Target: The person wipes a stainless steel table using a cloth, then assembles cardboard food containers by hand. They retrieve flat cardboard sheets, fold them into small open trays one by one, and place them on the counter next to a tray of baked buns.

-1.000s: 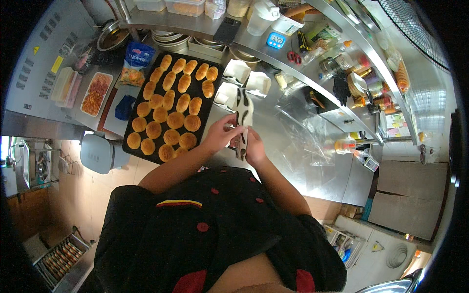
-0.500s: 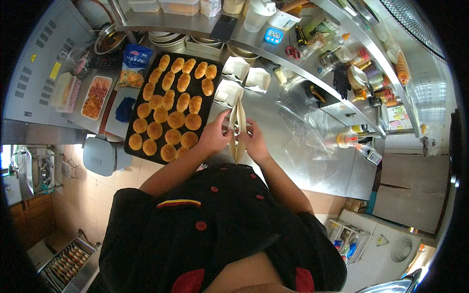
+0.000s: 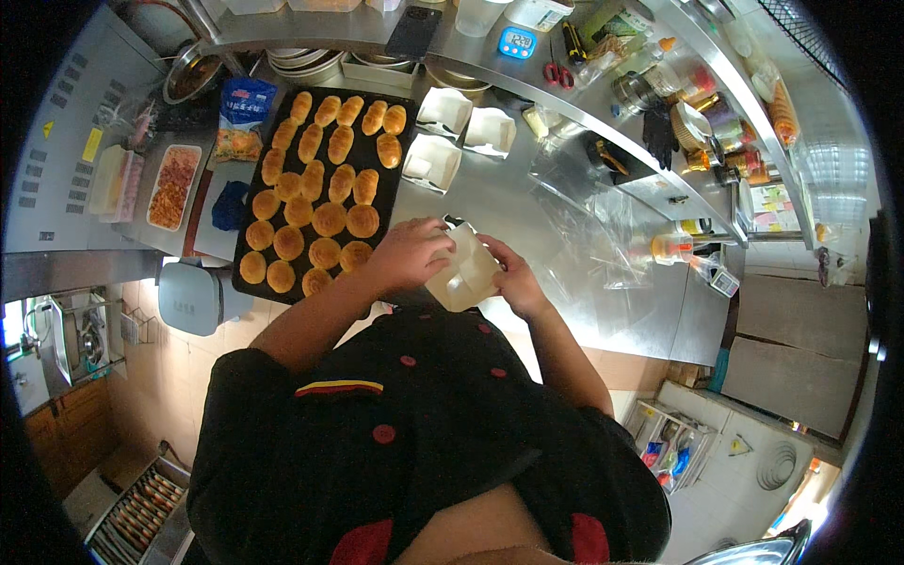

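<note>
A cream-coloured paper box [image 3: 465,273] hangs between my hands in front of my body, its top spread apart so that the inside shows. My left hand [image 3: 414,252] grips its left side near the upper rim. On the opposite wall, my right hand [image 3: 512,276] has its fingers closed. Three more paper boxes stand on the steel table beyond: a front one [image 3: 432,164], one behind it [image 3: 444,112] and one to the right [image 3: 490,132]. Left of them lies a black baking tray [image 3: 247,273] with rows of browned buns [image 3: 329,219].
A steel shelf [image 3: 527,85] with a blue timer [image 3: 516,42], red scissors [image 3: 557,73] and bottles overhangs the table's back and right. Clear plastic film [image 3: 612,240] lies on the right. A tub of reddish shredded filling [image 3: 175,186] and a blue bag [image 3: 247,118] stand left of the tray.
The paper box has gone from a narrow, folded shape to a spread one, tilted toward me. My hands have moved slightly apart, and the view has shifted a little.
</note>
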Demonstrator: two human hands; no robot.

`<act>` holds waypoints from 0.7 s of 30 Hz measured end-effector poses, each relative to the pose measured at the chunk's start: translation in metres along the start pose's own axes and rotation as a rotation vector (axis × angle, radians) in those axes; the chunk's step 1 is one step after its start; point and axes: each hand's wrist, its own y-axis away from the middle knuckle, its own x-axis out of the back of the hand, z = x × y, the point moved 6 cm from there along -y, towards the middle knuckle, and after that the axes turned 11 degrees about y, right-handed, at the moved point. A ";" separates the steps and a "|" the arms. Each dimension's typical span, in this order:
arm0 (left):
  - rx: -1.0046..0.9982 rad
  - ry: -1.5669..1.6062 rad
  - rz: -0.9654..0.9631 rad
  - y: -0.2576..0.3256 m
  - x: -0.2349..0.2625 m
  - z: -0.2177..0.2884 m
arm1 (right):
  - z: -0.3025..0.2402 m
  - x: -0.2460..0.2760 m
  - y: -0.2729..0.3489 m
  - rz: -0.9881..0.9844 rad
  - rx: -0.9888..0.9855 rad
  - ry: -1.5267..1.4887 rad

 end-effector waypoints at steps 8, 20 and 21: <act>0.151 -0.073 -0.138 -0.022 -0.015 0.003 | -0.011 0.015 0.006 -0.020 0.040 0.087; 0.198 -0.040 -0.032 -0.051 -0.023 -0.013 | -0.015 0.042 -0.001 0.023 0.055 0.300; 0.272 -0.031 -0.045 -0.056 -0.024 -0.020 | -0.002 0.040 -0.003 0.098 0.065 0.158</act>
